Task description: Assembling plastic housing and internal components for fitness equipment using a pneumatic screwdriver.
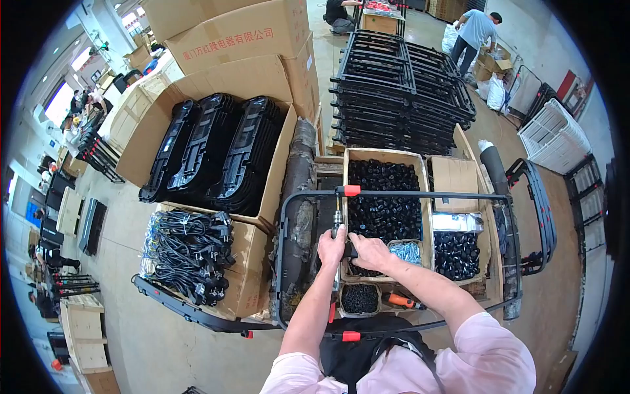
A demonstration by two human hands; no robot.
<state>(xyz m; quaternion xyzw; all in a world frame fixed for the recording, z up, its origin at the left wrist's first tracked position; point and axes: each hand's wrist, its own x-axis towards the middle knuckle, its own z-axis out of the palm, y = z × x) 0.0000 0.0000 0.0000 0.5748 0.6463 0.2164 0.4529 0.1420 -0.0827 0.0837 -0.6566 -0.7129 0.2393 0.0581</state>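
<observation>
A black tubular rectangular frame (426,194) with red clips lies across the work surface in front of me. Inside its outline, both my hands hold a power drill (338,218), whose silver chuck and thin bit point away from me, toward the far bar near a red clip (352,190). My left hand (331,248) is closed around the drill just behind the chuck. Closed at the drill's dark body, my right hand (369,252) reaches in from the right. The fingers cover much of the drill. Whether the bit touches the bar cannot be told.
Beyond my hands stands a box of black caps (384,197); blue-white screws (405,251) and black knobs (457,255) lie to the right. Nearer are small black screws (359,299) and an orange tool (401,301). Coiled power cords (190,253) and black plastic trays (252,148) fill boxes left.
</observation>
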